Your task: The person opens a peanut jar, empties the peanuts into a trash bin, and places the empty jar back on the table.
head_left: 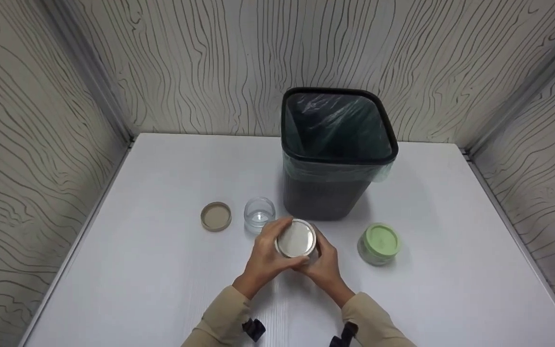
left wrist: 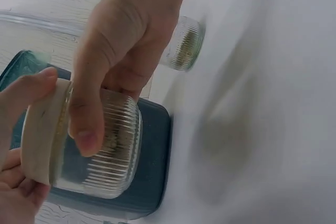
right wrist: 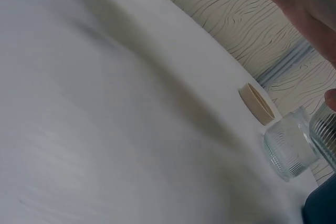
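Observation:
Between both hands, above the table, is a ribbed glass jar (left wrist: 113, 169) with a pale round lid (head_left: 296, 239). My left hand (head_left: 264, 254) holds the lid by its edge, thumb at the near side and fingers on the far side. My right hand (head_left: 326, 266) grips the glass body; its thumb lies across the ribbed side in the left wrist view. Some brownish specks show through the glass. Left of the hands stands an open clear jar (head_left: 258, 214), and beside it a tan lid (head_left: 216, 216) lies on the table. The right wrist view catches only the held jar's edge.
A black bin (head_left: 328, 195) with a thin green liner stands behind the hands. To the right sits a jar with a green lid (head_left: 383, 240). The white table (head_left: 162, 284) is enclosed by wood-patterned panels (head_left: 200, 67) at the back and sides.

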### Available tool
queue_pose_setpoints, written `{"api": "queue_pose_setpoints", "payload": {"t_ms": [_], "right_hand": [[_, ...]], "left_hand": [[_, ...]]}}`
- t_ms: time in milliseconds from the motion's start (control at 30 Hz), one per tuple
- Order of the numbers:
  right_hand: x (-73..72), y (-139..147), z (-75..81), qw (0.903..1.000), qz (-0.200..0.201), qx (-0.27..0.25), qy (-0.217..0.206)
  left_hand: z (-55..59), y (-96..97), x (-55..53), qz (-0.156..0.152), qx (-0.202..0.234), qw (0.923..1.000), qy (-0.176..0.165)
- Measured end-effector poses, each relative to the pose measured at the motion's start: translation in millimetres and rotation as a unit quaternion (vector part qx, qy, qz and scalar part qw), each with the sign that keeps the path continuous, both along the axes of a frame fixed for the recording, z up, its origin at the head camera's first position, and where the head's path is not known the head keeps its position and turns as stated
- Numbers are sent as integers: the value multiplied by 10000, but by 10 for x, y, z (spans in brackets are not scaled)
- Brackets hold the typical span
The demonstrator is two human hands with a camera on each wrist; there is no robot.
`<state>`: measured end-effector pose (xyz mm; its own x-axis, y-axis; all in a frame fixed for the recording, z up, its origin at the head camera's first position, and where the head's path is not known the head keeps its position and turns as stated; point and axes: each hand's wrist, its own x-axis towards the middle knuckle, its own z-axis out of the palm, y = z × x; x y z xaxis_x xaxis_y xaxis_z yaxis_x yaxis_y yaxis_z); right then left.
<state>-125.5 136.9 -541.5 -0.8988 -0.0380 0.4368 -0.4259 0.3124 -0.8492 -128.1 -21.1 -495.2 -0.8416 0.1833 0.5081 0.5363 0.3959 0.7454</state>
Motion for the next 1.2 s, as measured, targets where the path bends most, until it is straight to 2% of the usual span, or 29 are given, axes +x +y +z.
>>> {"api": "queue_pose_setpoints", "payload": {"t_ms": [67, 267, 400, 567, 833, 1067, 1200], "right_hand": [[-12, 12, 19, 10000, -8, 36, 29], [-39, 16, 37, 9999, -43, 104, 118], [-45, 30, 59, 9998, -18, 137, 135], [-34, 64, 67, 9995, 21, 311, 74], [-32, 145, 72, 9992, 161, 266, -264], [-36, 188, 48, 9982, 546, 90, -211], [-29, 196, 41, 9974, 666, 136, -258]], "left_hand": [[11, 9, -5, 43, -114, 9999, 20], [21, 35, -4, 101, -104, 9997, -185], [25, 49, 3, 13, -40, 9994, -349], [8, 45, 9, -98, -110, 9993, -350], [-10, -13, -11, -748, -311, 9956, -478], [-41, -78, -41, -1234, -592, 9906, 7], [-52, -94, -42, -1432, -628, 9877, 15]]}}
